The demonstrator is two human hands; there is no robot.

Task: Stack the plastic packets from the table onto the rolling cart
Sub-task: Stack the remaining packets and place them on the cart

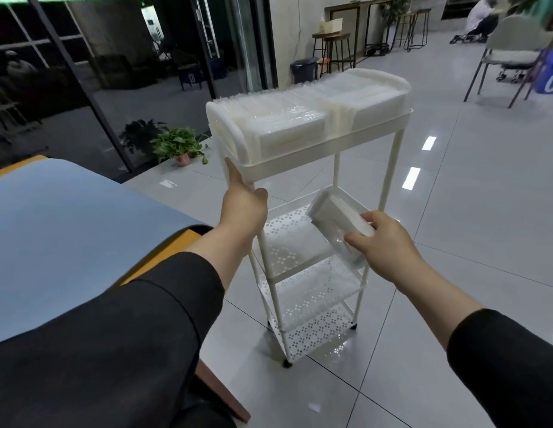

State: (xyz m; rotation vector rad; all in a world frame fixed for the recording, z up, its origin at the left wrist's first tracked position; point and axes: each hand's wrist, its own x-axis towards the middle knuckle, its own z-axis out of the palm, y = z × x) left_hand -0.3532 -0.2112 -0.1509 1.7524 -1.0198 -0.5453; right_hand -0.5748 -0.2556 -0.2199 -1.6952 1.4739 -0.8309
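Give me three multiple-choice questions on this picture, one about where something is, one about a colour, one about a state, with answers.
1. Where is the right hand?
A. on the table
B. beside the cart's second shelf
C. above the top tray

2. What colour is the cart?
A. black
B. white
C. blue

3. What state is the top tray in?
A. empty
B. packed with packets
C. removed

Answers: 1 B, it holds a packet stack at that shelf. 2 B, frame and shelves are white. 3 B, packets fill it, and the left hand touches its end.
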